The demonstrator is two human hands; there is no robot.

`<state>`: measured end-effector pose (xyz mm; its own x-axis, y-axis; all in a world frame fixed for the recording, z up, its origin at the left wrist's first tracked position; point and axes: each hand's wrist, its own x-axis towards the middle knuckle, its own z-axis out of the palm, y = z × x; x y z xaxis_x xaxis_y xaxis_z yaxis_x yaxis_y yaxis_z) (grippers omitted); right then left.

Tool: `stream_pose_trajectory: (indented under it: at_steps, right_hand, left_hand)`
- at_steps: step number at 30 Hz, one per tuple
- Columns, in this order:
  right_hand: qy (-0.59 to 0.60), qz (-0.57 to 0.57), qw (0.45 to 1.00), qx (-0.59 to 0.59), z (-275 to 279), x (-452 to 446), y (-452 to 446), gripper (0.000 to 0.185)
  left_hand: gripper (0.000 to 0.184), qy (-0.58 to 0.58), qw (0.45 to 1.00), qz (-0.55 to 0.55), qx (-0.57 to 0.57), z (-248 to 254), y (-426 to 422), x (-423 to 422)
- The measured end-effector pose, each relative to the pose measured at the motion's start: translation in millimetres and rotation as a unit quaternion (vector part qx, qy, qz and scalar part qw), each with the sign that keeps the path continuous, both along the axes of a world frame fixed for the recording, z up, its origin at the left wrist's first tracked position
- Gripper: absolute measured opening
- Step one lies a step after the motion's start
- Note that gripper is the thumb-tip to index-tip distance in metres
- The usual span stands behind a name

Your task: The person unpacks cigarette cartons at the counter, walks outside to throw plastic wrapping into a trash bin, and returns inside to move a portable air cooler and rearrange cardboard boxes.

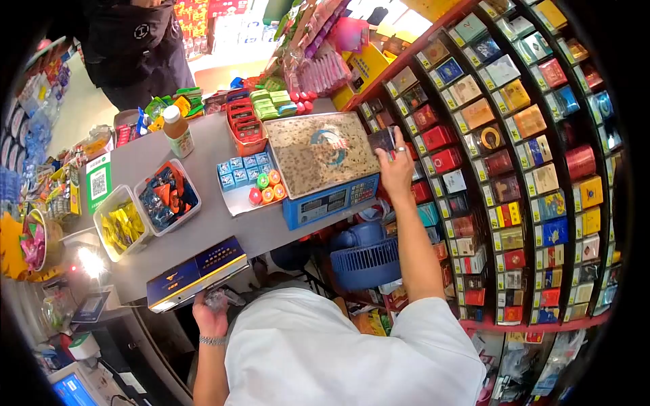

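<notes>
Head view: from left to right, we first find a green QR-code card standing at the far left of the grey counter. Just beside it is a clear tub of yellow packets; behind the counter's far edge stands another person in dark clothes. Next come a second tub, filled with dark blue and red packets, and a white-capped bottle. Nearer us, a dark blue and gold carton lies at the counter's near edge. Against its lower side we see the left hand, its fingers curled on crumpled clear plastic; whether they also grip the carton, we cannot tell. Farther along, a white tray bears small blue boxes and round pots, touching or just beside a blue scale with a speckled top plate. At the plate's right edge we note a dark pack, pinched between the thumb and fingers of the right hand, which wears a ring. Rightmost rises a sloping rack of many-coloured packs.
</notes>
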<state>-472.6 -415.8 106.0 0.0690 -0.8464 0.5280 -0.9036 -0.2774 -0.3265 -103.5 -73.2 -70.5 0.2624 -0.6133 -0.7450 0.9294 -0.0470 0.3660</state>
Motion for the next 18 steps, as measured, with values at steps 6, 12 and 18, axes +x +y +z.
stream_pose_trajectory:
  at_steps: [6,12,18]
  right_hand:
    - [0.307,-0.013,0.950,-0.061,-58.8,-76.7,-77.0,0.069]
    - [0.232,-0.126,0.964,-0.034,-71.5,-81.4,-83.7,0.064]
    - [0.261,-0.174,0.949,0.014,-61.1,-68.7,-87.2,0.063]
  left_hand:
    - [0.029,0.006,1.000,-0.002,-0.001,0.2,-3.6,-1.8]
    - [0.029,0.007,0.999,0.020,0.028,12.5,-11.3,-7.5]
    - [0.032,0.032,0.999,0.021,0.005,-17.8,1.0,-1.9]
